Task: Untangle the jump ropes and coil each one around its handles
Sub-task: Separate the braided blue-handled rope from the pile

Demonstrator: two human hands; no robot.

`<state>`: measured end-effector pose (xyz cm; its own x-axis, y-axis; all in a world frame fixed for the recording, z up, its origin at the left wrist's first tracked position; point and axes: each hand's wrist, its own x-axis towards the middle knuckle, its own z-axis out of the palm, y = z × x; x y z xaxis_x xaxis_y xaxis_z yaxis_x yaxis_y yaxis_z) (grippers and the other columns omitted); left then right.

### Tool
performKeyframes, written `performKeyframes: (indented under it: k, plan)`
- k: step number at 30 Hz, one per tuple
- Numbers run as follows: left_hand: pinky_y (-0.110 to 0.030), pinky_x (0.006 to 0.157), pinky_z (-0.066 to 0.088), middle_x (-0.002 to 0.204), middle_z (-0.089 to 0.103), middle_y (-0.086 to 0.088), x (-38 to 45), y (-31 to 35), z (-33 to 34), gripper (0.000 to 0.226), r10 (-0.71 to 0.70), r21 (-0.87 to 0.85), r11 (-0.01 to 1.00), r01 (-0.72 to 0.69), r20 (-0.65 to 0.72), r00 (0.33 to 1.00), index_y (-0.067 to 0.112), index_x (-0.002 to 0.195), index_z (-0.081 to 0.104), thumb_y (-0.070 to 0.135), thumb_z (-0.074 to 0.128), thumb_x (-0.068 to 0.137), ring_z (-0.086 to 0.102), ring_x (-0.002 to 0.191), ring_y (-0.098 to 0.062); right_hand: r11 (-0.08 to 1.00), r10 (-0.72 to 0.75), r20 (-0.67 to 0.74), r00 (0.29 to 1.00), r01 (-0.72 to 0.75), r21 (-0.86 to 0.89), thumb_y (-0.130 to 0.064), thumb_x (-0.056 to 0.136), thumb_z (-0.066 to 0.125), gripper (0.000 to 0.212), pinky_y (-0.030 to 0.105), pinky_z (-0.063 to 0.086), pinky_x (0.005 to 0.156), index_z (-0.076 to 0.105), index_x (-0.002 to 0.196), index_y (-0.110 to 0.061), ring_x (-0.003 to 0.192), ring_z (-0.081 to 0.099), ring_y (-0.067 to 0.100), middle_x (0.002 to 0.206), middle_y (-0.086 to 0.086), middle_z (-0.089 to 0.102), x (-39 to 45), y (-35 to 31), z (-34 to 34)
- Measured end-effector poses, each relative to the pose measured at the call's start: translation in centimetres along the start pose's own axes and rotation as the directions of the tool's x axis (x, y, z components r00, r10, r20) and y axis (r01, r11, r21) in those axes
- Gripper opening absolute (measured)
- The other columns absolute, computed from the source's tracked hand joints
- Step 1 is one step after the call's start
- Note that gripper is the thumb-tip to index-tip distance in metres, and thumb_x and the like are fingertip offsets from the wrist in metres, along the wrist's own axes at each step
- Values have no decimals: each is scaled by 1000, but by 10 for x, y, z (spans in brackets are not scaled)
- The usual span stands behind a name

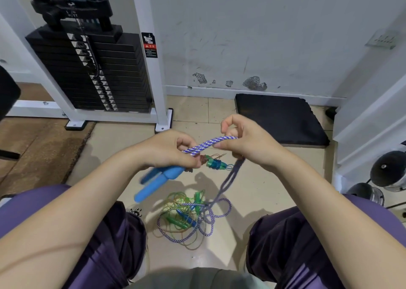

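I sit with my knees apart, and my two hands work over the floor between them. My left hand has its fingers curled around the top ends of the two blue handles, and it holds them together side by side, so that they make one core for the coil. The handles hang down and to the left from my fist. My right hand pinches the blue-and-white rope between the thumb and the bent fingers, and the rope goes tight from one hand to the other. I keep it tight, I think, so the turns will lie close on the handles.

From my right hand the rope falls down, blurred, to the tangled pile on the floor. A small green handle with thin cord also hangs just beside my left fingers; I cannot tell which hand carries it.

In the pile the striped rope is mixed with thin green and clear cords and some small green and blue handles. I judge that the winding is only at its beginning, and the long part below may catch on the other cords.
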<state>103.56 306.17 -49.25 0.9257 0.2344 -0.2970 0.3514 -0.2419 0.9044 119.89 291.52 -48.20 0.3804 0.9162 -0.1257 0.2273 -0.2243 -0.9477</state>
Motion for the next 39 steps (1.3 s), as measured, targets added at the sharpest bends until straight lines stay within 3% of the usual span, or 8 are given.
performKeyframes:
  k: [5, 12, 17, 20, 25, 28, 33, 39]
  plan:
    - [-29, 72, 46, 78, 70, -2, 3, -3, -14, 37, -35, 41, 998, 38, -61, 998, 15, 79, 68, 42, 80, 56, 61, 72, -12, 1000, -16, -104, 994, 18, 21, -8, 84, 73, 13, 28, 19, 48, 63, 84, -16, 50, 24, 15, 55, -3, 45, 0, 0, -14]
    - [-34, 72, 56, 72, 64, -4, 8, -12, 2, 4, 19, -207, 978, -34, -73, 997, 19, 69, 71, 16, 70, 71, 60, 70, -20, 975, 26, -117, 993, 1, 223, -2, 98, 46, 25, 24, 17, 47, 67, 87, -10, 51, 16, 14, 55, 0, 25, -3, -3, -19]
    - [-37, 96, 52, 116, 70, -4, 14, -12, 11, 59, 61, -169, 983, -76, -92, 994, 28, 111, 68, 36, 86, 55, 66, 103, -12, 989, 33, 19, 999, -35, 142, -1, 97, 47, 20, 20, 24, 44, 64, 92, -10, 48, 22, 11, 53, -3, 32, -6, -6, -1]
    - [-50, 99, 49, 119, 70, -1, 15, -10, 22, 53, 95, -140, 985, -99, -36, 995, 26, 113, 70, 37, 84, 63, 62, 117, -14, 996, 15, 90, 996, -23, 88, -1, 95, 51, 15, 20, 25, 46, 63, 94, -10, 46, 29, 8, 51, -10, 46, -8, -5, 11]
    - [-49, 92, 51, 98, 75, -14, 17, -11, 18, 9, 46, -96, 994, -50, -39, 998, 20, 84, 72, 21, 80, 80, 67, 94, -19, 998, 10, 47, 999, -12, 55, 3, 90, 59, 17, 20, 30, 47, 65, 99, -11, 46, 37, 6, 56, -7, 49, -6, -6, 1]
    - [-21, 71, 53, 77, 75, -9, 15, -7, 7, 8, 13, -191, 981, -26, -72, 997, 6, 85, 63, 7, 70, 87, 70, 72, -13, 995, 64, 94, 994, -56, -88, -6, 85, 71, 26, 18, 29, 47, 65, 108, -17, 47, 39, 4, 56, -9, 49, -8, -8, -16]
    - [-24, 70, 52, 75, 72, -10, 7, -3, 5, 14, 2, -91, 996, -2, 0, 1000, 6, 83, 68, 10, 81, 79, 64, 67, -15, 976, 93, 108, 990, -69, -209, -34, 88, 68, 27, 9, 27, 42, 72, 88, -7, 36, 39, 3, 37, -13, 43, -15, -17, -12]
    - [-26, 71, 48, 79, 61, -1, 3, -3, 3, 32, -26, -21, 999, 28, 77, 997, 11, 85, 64, 28, 85, 69, 59, 76, -12, 981, 1, -56, 998, 10, 192, -24, 98, 55, 27, 24, 24, 48, 58, 74, -10, 48, 25, 14, 50, 0, 34, -5, -1, -14]
